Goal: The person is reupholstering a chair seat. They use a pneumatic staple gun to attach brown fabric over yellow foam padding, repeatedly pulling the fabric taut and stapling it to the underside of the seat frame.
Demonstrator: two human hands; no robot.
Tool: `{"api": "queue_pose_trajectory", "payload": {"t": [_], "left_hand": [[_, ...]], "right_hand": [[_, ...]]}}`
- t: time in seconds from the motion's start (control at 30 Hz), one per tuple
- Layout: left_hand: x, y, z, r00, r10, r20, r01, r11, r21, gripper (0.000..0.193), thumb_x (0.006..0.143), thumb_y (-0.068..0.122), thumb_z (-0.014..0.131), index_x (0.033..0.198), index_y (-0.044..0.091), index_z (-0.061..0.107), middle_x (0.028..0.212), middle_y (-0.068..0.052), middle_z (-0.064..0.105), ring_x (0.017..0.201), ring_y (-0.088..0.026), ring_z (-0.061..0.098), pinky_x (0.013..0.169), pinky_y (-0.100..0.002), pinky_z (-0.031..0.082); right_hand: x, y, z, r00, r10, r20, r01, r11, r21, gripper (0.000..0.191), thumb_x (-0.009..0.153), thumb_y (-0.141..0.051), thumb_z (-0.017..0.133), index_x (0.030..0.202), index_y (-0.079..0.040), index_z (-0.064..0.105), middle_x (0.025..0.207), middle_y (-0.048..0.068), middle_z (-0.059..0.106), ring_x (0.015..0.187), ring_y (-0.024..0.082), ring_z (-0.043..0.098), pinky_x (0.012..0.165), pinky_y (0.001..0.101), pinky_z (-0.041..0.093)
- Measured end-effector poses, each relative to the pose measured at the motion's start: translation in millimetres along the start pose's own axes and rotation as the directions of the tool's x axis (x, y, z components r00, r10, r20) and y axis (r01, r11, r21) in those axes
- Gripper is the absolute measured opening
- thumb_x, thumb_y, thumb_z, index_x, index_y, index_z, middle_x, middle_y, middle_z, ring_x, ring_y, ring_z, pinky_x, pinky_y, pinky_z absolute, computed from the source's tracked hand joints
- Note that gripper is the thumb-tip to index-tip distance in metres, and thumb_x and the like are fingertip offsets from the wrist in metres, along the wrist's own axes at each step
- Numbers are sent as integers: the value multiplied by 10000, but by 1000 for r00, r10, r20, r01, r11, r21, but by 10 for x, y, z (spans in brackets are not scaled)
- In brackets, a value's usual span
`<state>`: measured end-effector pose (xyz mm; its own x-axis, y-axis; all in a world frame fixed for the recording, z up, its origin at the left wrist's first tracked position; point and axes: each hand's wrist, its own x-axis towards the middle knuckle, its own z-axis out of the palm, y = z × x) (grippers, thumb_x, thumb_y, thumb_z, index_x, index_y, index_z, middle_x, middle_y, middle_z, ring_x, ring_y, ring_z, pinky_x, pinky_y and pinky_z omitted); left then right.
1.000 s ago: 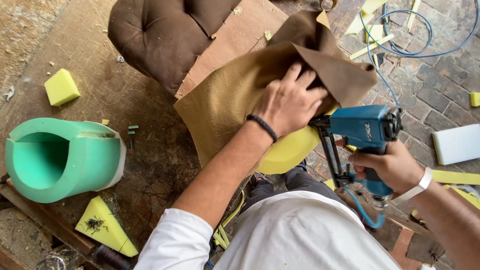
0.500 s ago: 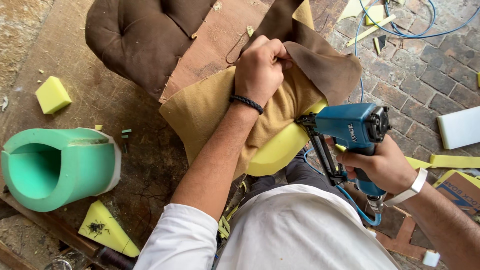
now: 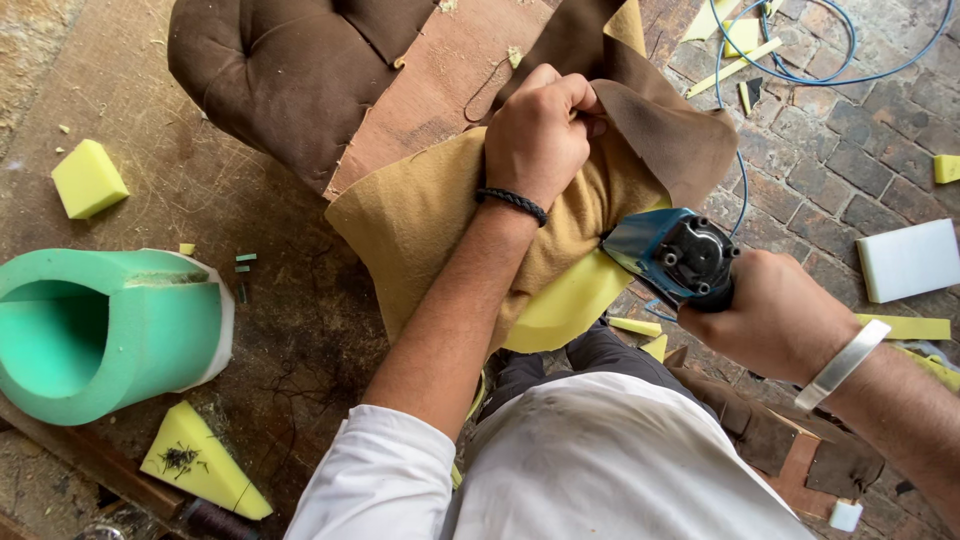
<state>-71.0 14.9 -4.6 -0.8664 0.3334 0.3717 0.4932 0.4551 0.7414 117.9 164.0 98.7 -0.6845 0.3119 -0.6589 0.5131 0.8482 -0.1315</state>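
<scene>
My left hand (image 3: 543, 125) is clenched on a fold of brown fabric (image 3: 660, 120), pulling it over a yellow foam pad (image 3: 565, 305) on a chair piece. The fabric's tan underside (image 3: 420, 215) faces up. My right hand (image 3: 778, 312) grips a blue pneumatic staple gun (image 3: 672, 255), its nose pointed at the fabric edge just right of my left hand. The tufted brown cushion (image 3: 285, 70) and bare wooden board (image 3: 440, 75) of the chair lie beyond.
A green foam roll (image 3: 110, 325) lies at the left, with yellow foam scraps (image 3: 88, 178) and a wedge (image 3: 200, 462) near it. A blue air hose (image 3: 790, 60) loops over the brick floor at the top right. A white foam block (image 3: 908, 258) lies at the right.
My left hand went from flat on the fabric to a fist bunching it. The staple gun swung round so its rear faces the camera and its nose meets the fabric.
</scene>
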Motion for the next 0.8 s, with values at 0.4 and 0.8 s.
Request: {"api": "queue_pose_trajectory", "payload": {"t": [0.4,0.8], "left_hand": [[32,6,-135,999,-23,43,27,994,-103,146,723,136,874,825,169,773,867,8,704,780,-163,726,693,-307,593],[102,-113,-342,984,-155,86,165,978,-130,224,761,85,892,945,136,775,938,-12,690,854,-142,731,762,-292,626]], "right_hand": [[127,1121,418,975,-151,-162,221,694,686,362,783,-124,831,1122,-21,754,745,136,718,565,228,712,543,395,574],[1889,1363,-728,927,-320,-194,374,806,459,314,901,-90,788,1179,44,733,737,132,669,578,182,599,560,374,491]]}}
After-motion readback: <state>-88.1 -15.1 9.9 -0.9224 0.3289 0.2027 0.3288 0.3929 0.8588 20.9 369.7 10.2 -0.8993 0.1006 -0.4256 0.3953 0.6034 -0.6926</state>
